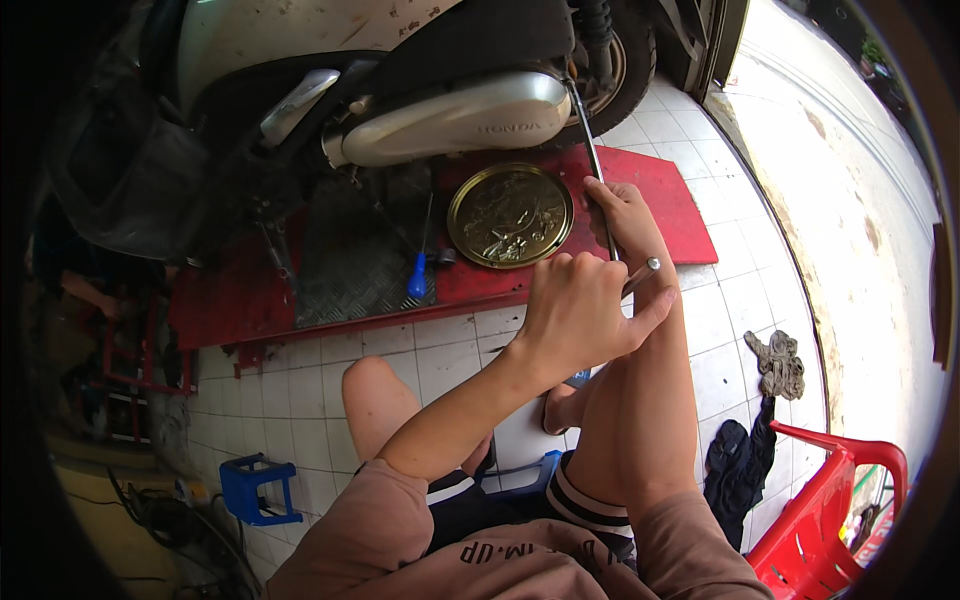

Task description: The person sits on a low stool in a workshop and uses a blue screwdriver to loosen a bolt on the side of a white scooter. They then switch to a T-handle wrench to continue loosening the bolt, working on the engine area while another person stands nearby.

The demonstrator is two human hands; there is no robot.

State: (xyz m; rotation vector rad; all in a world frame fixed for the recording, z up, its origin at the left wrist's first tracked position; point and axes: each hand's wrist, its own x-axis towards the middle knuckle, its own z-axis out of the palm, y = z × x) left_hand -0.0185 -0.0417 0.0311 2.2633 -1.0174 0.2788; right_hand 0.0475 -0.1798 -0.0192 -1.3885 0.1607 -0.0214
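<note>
A long T-handle wrench (587, 130) slants from the scooter (455, 118) down toward me. Its far tip reaches the rear end of the silver engine cover, beside the wheel; the exact contact is too small to make out. My left hand (578, 310) is wrapped around the crossbar, whose rounded end sticks out beyond the fist. Farther up, my right hand (630, 222) closes its fingers around the shaft. Left of the wrench, a round gold tray (455, 235) holds small shiny parts. A blue-handled screwdriver (418, 275) lies beside the tray.
The scooter stands over a low red platform (660, 200) with a dark metal tread plate (350, 265). A blue stool (262, 490) is at lower left, a red chair (815, 510) at lower right. Cloths (775, 365) lie on the tiles. Another person's arm (90, 293) shows at far left.
</note>
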